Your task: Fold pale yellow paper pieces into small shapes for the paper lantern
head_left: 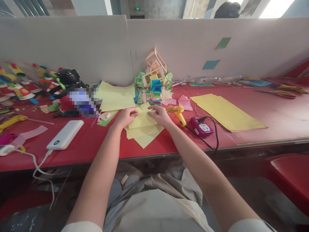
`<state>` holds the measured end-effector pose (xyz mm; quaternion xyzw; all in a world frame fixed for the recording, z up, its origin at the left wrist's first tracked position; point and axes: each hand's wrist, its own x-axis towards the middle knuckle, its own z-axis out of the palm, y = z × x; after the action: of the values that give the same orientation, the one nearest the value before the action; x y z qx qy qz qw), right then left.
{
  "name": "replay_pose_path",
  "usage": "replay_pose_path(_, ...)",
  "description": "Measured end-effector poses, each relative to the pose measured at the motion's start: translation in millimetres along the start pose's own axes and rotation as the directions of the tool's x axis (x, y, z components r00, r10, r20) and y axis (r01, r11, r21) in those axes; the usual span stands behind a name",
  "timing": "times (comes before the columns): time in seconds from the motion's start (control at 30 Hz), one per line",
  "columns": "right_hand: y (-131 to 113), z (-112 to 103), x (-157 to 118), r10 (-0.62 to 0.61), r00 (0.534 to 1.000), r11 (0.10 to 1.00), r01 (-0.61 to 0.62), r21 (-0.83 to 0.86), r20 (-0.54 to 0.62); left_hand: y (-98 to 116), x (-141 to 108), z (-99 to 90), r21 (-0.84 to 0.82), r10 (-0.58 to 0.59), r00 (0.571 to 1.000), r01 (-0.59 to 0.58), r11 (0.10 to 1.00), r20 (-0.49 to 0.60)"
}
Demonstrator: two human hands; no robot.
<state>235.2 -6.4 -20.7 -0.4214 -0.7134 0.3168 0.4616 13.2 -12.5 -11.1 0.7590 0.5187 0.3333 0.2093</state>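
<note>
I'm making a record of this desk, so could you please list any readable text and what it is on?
No text can be read.
Green sign: too small.
Power bank, round display: too blurred.
Glue gun, side marking: too small.
Purple socket box, white sticker: too small.

Overlapping paper sheets (144,141) lie at the front middle of the bench (85,148), left hand (127,116) at their left side, right hand (161,115) at their right. Folded-paper models (156,86) stand behind them, before the partition (72,38). Rightward in order: glue gun (179,112), power socket (204,129), paper stack (229,114). Scissors (282,93): far right, rear. Leftward: power bank (66,135); craft figures (21,91) at left rear.
</note>
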Motion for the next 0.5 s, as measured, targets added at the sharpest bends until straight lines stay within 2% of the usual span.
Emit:
replay_pose_path(0.1, 0, 0, 1, -0.071, 0.996, 0.996, 0.073, -0.043, 0.047, 6, -1, 1.5, -0.008, 0.030, 0.999, -0.030, 1.000, 0.034)
replay_pose_path(0.27, -1, 2, 1, -0.091, 0.993, 0.996, 0.093, -0.015, 0.070, 13, -1, 7.5, -0.051, 0.087, 0.995, -0.085, 0.995, 0.050)
replay_pose_path(0.4, 1, 6, 0, -0.058, 0.992, 0.998, 0.056, 0.016, 0.114, 15, 0, 11.9, 0.032, 0.082, 0.996, -0.083, 0.996, 0.038)
replay_pose_path(0.5, 2, 7, -2, -0.040, 0.990, 0.998, 0.046, -0.044, 0.133, 17, 0, 14.6, 0.075, 0.084, 0.996, -0.087, 0.993, 0.042)
